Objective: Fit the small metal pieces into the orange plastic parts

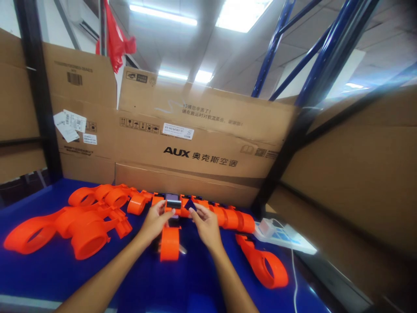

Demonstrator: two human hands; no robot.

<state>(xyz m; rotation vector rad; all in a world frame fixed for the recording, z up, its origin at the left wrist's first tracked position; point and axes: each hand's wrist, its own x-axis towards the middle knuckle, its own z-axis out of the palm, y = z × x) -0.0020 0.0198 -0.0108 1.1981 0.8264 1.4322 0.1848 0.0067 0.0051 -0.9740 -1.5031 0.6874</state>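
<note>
Over the middle of the blue table, my left hand (158, 219) pinches an orange plastic part with a dark, silver-edged rectangular piece (173, 204) on its face. To its right, my right hand (205, 219) has thumb and fingers closed on a small dark flat piece (190, 204), close to the orange part. Just below the hands stands an orange plastic ring (170, 244), with a thin metallic object (183, 250) sticking out beside it. Behind the hands lies a purplish-grey block (172, 197), partly hidden.
Orange ring-shaped parts with arms (89, 234) are heaped at left. A row of several orange rings (231, 218) runs right of my hands. Another orange part (269, 269) lies at front right, near a white power strip (286, 237) with a cable. Cardboard (202, 178) walls the back.
</note>
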